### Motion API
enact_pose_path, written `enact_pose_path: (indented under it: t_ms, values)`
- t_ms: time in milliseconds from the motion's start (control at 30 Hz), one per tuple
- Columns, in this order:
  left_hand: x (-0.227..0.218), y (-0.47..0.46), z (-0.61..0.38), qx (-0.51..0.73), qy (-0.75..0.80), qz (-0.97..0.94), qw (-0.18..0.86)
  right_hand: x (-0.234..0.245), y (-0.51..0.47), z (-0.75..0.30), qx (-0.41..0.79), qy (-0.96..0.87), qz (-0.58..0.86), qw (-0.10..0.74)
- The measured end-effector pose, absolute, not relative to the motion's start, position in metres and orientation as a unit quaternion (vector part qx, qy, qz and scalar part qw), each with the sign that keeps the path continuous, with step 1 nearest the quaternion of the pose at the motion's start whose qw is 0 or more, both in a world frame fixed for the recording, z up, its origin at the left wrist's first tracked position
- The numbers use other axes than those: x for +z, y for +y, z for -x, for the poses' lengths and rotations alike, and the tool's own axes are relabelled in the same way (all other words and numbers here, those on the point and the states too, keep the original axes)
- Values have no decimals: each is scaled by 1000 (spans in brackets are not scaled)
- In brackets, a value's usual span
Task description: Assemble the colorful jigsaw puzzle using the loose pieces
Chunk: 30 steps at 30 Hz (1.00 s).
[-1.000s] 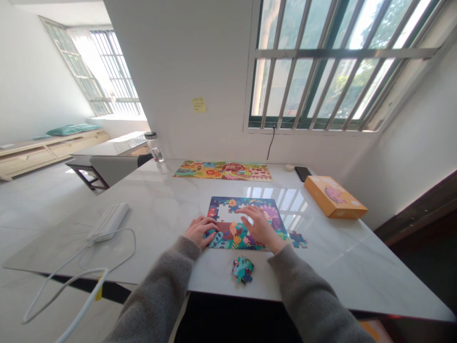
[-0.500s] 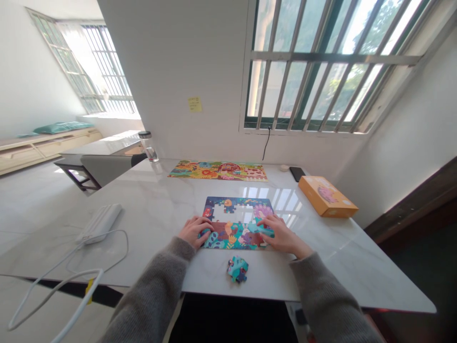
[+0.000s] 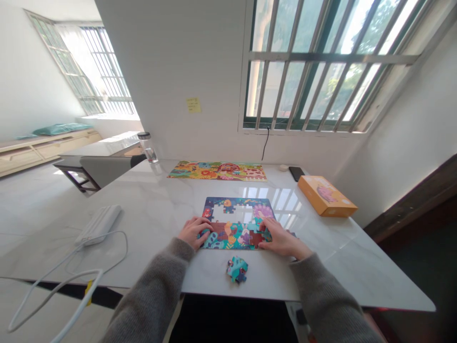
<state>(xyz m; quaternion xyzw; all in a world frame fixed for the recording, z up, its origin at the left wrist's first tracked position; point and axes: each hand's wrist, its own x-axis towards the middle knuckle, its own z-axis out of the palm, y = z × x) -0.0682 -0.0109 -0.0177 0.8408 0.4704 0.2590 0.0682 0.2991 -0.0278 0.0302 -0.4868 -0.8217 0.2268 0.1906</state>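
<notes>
The puzzle (image 3: 228,229) lies flat on the middle of the glossy white tabletop (image 3: 153,200), which has thin grey veins like marble. It is a rectangle of thin, colourful pieces with knobbed edges; in its upper half there is an irregular gap, and the white surface shows through it. Just in front of it, nearer to the person, is a small heap of loose pieces (image 3: 237,269), mostly turquoise.

The left hand (image 3: 193,232) rests at the left edge of the puzzle, half open, its fingers softly bent. The right hand (image 3: 280,237) touches the right side, with thumb and forefinger apart — I cannot tell if it grips a piece between them. Both hands cover parts of the edges. The heap's pieces overlap, so their single pictures are hard to make out.
</notes>
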Motion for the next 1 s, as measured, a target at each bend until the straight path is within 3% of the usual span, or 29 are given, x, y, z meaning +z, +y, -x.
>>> enact_pose_path:
  t_ms: [200,433,1000]
  values:
    - [-17,-12,68,258,471,-841,67,23,-28,-285,319,-791,459,249]
    - [-17,-12,68,262,468,-842,64,14,-15,-272,347,-761,432,339]
    - [3,-13,18,322,364,-870,85,25,6,-228,429,-730,362,390]
